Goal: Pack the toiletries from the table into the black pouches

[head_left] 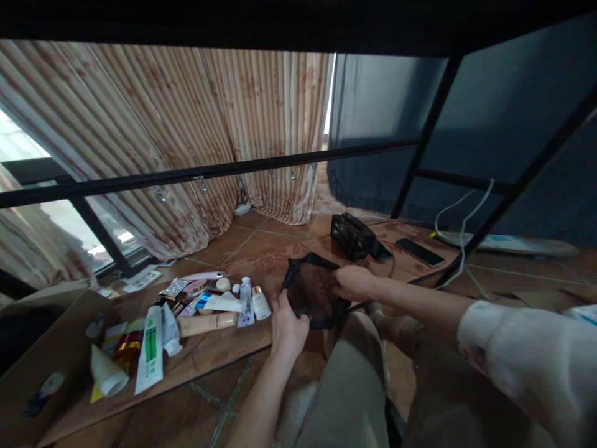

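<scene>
A see-through pouch with black trim (293,270) is stretched between my two hands above the mat. My left hand (288,320) grips its near left edge, the thumb folded over the rim. At the opposite side, my right hand (352,283) has its fingers closed on the pouch's edge; part of the fingers is hidden. To the left of my left hand lies a spread of toiletries, among them a beige tube (208,323), a blue and white tube (219,302), a small clear bottle (245,295) and a white and green tube (150,351).
Farther back on the patterned mat (261,261) sits a dark glossy case (352,236), with a black phone (418,251) right of it. An open cardboard box (51,348) stands at the left. A black metal frame bar (280,165) crosses ahead, and a white cable (463,230) hangs at right.
</scene>
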Demonstrator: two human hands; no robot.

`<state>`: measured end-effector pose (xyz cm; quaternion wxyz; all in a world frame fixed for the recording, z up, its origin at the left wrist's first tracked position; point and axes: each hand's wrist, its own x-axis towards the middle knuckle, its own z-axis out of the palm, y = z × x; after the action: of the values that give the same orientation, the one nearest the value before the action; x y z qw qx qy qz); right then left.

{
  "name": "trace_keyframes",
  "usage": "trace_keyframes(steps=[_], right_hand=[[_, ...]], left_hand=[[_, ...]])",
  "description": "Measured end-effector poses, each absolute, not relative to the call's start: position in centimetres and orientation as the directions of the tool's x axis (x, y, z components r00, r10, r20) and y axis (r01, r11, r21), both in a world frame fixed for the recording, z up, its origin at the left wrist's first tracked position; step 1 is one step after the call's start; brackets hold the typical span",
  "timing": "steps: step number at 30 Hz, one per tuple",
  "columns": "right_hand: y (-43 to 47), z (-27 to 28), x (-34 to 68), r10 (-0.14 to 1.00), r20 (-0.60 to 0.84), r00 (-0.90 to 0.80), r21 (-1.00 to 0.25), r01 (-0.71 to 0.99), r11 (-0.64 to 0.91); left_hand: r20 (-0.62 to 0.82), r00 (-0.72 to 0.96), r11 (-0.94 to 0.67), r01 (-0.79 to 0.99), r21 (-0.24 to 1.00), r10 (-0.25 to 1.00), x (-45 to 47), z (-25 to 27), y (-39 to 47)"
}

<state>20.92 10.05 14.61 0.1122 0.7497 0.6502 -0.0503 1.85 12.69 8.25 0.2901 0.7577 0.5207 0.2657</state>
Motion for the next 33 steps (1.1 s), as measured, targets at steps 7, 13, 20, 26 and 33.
trace_keyframes(steps=[7,13,20,26,33], right_hand=[[10.6,17.4,21.4,0.974,-0.222,0.043,0.14,0.99,-0.012],[11.3,18.4,20.6,0.973,-0.229,-0.014,0.134,0.99,0.046],[11.4,19.5,18.9,0.972,-0.217,-0.086,0.109,0.988,0.112],[9.9,21.7,18.8,0.975,-0.189,-0.114,0.142,0.98,0.142],[9.8,21.2,18.2,0.964,-0.182,-0.195,0.111,0.97,0.218]], left_hand=[[0.182,0.346,-0.375,0.65,0.661,0.921,2.3,9.5,12.2],[0.193,0.331,-0.374,0.671,0.641,0.924,1.5,9.6,12.2],[0.257,0.317,-0.408,0.677,0.612,0.913,-0.5,9.5,12.1],[0.328,0.313,-0.454,0.65,0.61,0.891,-0.1,10.7,11.2],[0.343,0.267,-0.428,0.685,0.589,0.9,-1.8,11.2,9.9]])
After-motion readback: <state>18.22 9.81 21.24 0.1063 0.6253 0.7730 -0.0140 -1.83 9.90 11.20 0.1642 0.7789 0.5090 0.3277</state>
